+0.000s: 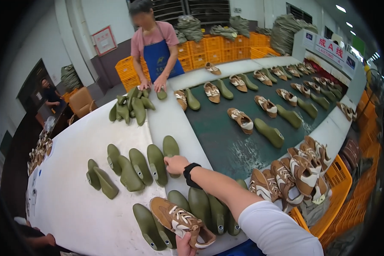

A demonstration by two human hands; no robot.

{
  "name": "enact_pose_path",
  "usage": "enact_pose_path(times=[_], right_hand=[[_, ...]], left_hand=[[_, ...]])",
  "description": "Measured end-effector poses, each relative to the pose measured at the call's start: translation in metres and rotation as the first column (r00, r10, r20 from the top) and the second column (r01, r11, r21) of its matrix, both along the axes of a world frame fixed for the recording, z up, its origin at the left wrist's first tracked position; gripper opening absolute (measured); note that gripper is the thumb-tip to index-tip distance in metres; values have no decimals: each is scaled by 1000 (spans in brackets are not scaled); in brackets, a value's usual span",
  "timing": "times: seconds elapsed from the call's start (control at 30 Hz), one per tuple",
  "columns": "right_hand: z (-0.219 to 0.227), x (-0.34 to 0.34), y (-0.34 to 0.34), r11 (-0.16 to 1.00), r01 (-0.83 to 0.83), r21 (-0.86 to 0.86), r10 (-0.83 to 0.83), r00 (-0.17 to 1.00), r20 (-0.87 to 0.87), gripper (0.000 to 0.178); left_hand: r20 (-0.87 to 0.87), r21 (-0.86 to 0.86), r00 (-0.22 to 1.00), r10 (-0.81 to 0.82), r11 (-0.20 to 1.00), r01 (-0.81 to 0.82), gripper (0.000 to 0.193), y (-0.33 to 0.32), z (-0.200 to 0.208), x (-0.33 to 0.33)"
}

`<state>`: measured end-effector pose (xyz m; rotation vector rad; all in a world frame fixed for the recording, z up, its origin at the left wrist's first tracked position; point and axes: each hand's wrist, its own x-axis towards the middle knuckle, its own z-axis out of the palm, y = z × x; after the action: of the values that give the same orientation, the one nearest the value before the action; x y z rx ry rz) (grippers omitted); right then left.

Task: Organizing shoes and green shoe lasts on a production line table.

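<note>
My left hand (185, 246) grips a brown sneaker (175, 215) with white laces and stripes by its heel end, near the bottom of the view. Several green shoe lasts lie under and beside that sneaker. My right hand (177, 164), with a black band on its wrist, is closed round the near end of a green shoe last (171, 146) on the pale table. Left of it, more green lasts stand in a loose row, among them one last (157, 164) close by and a pair (106, 182) farther left.
A dark green belt (247, 153) carries lasts and brown sneakers in rows on the right. Sneakers (286, 175) pile over an orange crate (338, 187) at lower right. Across the table, a person in a blue apron (160, 57) handles lasts beside a heap of lasts (130, 104).
</note>
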<state>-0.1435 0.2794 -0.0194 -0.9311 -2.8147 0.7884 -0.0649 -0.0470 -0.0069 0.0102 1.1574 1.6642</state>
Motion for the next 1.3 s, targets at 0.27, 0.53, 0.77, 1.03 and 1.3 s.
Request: enact_pose_path(times=[0.27,0.53,0.77,1.03,1.3], right_hand=[[8,140,82,983,91,159,-101,994,53,24],[-25,240,105,995,95,14,-93,923,372,30],[-3,236,83,988,98,119,-141,885,443,36],[149,172,-90,511,-766,-390,723,628,-288,59],[159,179,-70,760,-634,-145,598,768,-227,36]], left_hand=[[-67,137,997,-36,989,45,54,-3,-12,-9],[-206,313,978,9,948,58,54,2,-23,-9],[-138,324,989,49,946,-2,51,1,-25,-8],[-50,385,968,245,899,-208,51,35,26,-10],[-184,390,982,35,920,40,52,52,40,-2]])
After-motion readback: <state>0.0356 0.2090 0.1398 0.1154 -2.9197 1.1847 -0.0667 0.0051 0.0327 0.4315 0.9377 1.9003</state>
